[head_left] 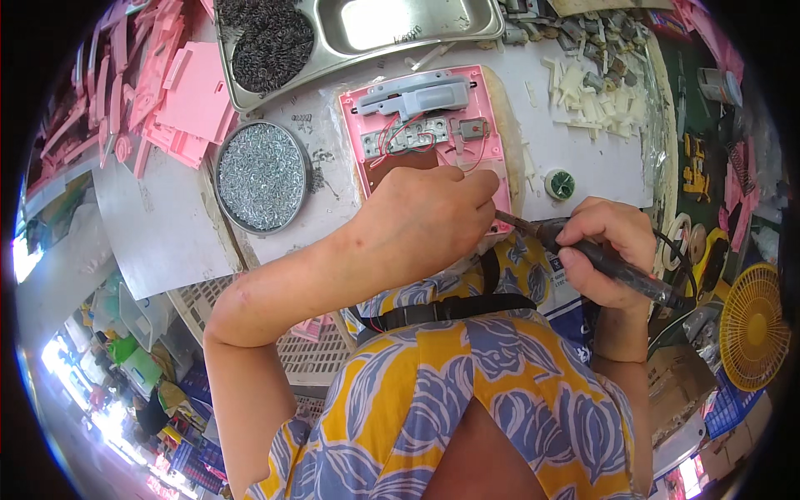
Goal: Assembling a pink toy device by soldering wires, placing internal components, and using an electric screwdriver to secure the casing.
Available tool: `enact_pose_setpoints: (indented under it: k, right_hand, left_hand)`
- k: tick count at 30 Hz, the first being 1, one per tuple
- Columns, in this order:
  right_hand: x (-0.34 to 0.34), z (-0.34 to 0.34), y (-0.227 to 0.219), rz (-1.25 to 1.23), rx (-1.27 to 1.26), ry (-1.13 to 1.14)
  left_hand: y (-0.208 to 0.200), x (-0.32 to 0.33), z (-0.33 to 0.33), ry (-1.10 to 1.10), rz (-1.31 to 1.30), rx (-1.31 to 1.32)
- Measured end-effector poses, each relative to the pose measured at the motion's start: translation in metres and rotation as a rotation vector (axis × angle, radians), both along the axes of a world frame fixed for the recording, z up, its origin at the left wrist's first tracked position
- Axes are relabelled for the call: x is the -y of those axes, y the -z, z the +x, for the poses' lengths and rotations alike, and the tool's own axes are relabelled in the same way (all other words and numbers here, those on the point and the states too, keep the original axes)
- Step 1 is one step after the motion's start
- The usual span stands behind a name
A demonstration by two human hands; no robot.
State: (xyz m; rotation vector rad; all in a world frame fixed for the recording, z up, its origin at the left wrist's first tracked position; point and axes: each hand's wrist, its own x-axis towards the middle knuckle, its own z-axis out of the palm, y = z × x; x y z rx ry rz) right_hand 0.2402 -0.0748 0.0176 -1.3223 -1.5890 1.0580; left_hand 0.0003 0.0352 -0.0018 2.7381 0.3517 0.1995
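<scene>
Right hand (604, 246) grips a soldering iron (583, 254), tip at the lower right of the open pink case (425, 133), frame centre. Left hand (425, 221), fingers together, presses there, perhaps pinching a wire. Wiring looks partly joined; cover remains off.
</scene>
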Motion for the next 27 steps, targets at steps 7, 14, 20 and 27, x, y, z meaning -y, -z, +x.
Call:
enact_pose_setpoints:
  k: [7, 14, 20, 27]
  right_hand:
    - [0.023, 0.027, -0.006, 0.007, -0.128, 0.127]
    - [0.084, 0.134, -0.019, 0.181, -0.120, 0.939]
    - [0.121, 0.226, -0.031, 0.514, -0.032, 1.485]
    - [0.077, 0.312, 0.008, 0.241, -0.032, 1.366]
  left_hand:
    - [0.002, -0.001, -0.002, 0.014, -0.013, -0.026]
    - [0.000, -0.005, -0.002, 0.062, -0.038, 0.039]
    - [-0.005, -0.003, 0.005, 0.064, 0.010, 0.013]
    - [0.001, 0.000, -0.002, -0.033, -0.071, 0.047]
